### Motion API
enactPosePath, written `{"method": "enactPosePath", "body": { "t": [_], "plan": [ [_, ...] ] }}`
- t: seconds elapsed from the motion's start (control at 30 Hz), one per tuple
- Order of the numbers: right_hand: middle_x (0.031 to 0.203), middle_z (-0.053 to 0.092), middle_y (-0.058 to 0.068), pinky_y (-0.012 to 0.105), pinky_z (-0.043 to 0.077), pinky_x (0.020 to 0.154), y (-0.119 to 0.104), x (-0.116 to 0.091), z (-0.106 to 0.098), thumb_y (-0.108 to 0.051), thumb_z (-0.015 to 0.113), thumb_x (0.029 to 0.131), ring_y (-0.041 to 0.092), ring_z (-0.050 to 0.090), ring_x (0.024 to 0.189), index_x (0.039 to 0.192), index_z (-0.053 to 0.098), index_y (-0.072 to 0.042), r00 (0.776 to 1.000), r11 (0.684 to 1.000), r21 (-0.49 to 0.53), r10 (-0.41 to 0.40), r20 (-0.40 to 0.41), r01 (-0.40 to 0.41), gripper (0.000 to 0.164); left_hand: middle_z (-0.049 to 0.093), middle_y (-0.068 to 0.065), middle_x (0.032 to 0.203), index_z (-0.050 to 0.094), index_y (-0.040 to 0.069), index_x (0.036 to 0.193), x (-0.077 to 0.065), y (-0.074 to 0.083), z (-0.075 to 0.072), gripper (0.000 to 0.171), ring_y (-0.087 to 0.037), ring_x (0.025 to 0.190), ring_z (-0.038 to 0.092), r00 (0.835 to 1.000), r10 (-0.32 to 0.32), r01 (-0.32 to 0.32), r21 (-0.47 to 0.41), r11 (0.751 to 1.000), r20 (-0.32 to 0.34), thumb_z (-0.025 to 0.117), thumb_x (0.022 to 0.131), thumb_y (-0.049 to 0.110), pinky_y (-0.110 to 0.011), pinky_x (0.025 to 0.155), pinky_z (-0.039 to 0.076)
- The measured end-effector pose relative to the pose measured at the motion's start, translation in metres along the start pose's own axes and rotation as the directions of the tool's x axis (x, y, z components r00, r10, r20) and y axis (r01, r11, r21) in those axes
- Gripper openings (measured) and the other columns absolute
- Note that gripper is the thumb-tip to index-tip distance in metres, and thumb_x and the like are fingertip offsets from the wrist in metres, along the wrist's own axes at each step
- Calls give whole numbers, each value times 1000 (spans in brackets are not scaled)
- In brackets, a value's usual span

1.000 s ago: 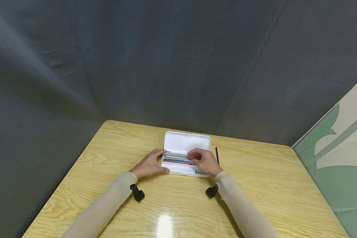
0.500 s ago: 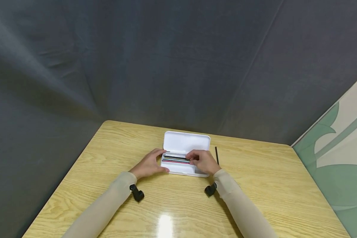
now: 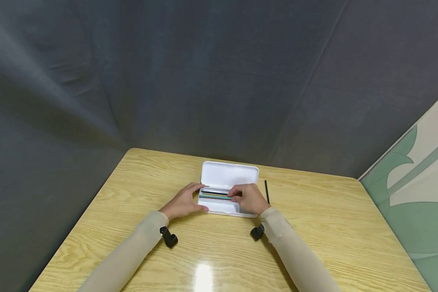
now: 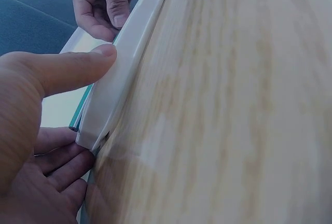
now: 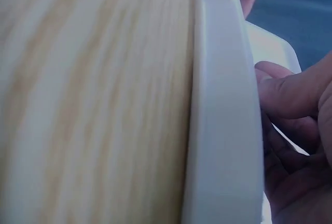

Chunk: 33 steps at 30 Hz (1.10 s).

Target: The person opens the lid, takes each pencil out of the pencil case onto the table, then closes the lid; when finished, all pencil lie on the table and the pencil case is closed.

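Note:
A white pencil case (image 3: 219,207) lies on the wooden table with its lid (image 3: 229,173) raised at the back. Several coloured pencils (image 3: 213,193) lie lengthwise inside. My left hand (image 3: 182,202) grips the case's left end, thumb at the front wall and fingers toward the back. Over the right half, my right hand (image 3: 250,198) pinches a teal pencil (image 4: 83,105) between thumb and fingers; the pencil's far end shows near my left thumb in the left wrist view. In the right wrist view the case's front wall (image 5: 225,110) hides what those fingertips hold.
A thin black stick, like a pencil (image 3: 267,190), lies on the table (image 3: 314,227) right of the case. Dark cloth (image 3: 211,81) hangs behind and at the left. A patterned panel (image 3: 419,190) stands at the right.
My right hand has shifted slightly left and stayed low over the case. The pencils under its fingers have shifted, with the teal one now showing near the front. My left hand stays in place.

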State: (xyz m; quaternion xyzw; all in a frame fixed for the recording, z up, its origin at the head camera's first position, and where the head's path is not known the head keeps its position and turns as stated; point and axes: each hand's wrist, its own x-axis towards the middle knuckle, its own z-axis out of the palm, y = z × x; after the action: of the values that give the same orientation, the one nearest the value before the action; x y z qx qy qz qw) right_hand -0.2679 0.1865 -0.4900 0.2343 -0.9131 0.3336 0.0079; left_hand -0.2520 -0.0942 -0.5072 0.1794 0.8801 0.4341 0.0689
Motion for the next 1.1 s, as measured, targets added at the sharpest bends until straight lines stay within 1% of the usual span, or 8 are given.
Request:
{"method": "enactPosePath", "body": {
  "t": [0.1,0.17,0.33,0.47,0.6,0.8,0.93,1.1],
  "plan": [
    [81,74,-8,19,53,66,0,0,1,-4,77,87,1,62,72,84,77,-21,1000,1000,-27,-15,3,15,17,51,-4,152,52,16,148,0,0,0,89,-27,144,46,1000,3,-3,3,1000,-2,91,73,44,-49,120,38],
    [81,74,-8,20,53,67,-1,-1,0,-4,77,88,3,63,73,84,76,-21,1000,1000,-3,4,6,-4,17,51,-4,152,52,15,148,-1,1,0,89,-27,144,46,1000,4,-4,0,1000,1,91,73,43,-49,120,38],
    [85,74,-2,20,54,67,-3,-3,-5,-2,72,90,7,64,75,91,76,-16,995,983,154,103,4,-102,15,49,-4,153,50,17,149,-3,3,0,89,-28,145,44,1000,-3,3,0,1000,15,90,74,45,-51,120,38],
    [91,73,8,21,55,67,-10,-3,-15,2,68,91,12,65,78,102,74,-7,986,920,362,166,-4,-153,15,48,-4,155,49,17,151,-4,4,0,91,-29,147,43,1000,-13,13,10,1000,13,89,74,46,-52,120,37],
    [93,70,6,21,56,72,-21,-2,-25,2,66,92,13,66,81,110,71,1,981,843,512,194,-6,-164,19,49,-4,154,50,16,150,-3,3,-1,90,-28,146,44,1000,-9,9,16,1000,4,90,74,44,-51,121,38],
    [88,66,-5,19,54,74,-27,-7,-30,0,66,92,8,63,81,115,67,8,979,784,603,202,-20,-149,24,52,-3,151,51,14,148,-1,2,-1,88,-26,144,46,1000,6,-6,16,1000,1,91,74,41,-49,120,38],
    [89,67,-6,17,55,75,-27,-13,-33,1,65,91,5,63,82,116,64,11,976,755,642,214,-42,-138,27,51,-3,151,52,14,148,-1,2,-1,88,-26,145,46,1000,5,-5,23,1000,1,91,74,40,-49,121,37],
    [91,67,-5,15,54,74,-26,-20,-41,2,64,92,5,62,83,121,59,16,969,692,709,242,-56,-132,33,50,-3,152,51,15,148,-2,3,-1,88,-27,145,45,1000,-2,2,25,1000,4,91,74,40,-49,121,37]
  ]
}}
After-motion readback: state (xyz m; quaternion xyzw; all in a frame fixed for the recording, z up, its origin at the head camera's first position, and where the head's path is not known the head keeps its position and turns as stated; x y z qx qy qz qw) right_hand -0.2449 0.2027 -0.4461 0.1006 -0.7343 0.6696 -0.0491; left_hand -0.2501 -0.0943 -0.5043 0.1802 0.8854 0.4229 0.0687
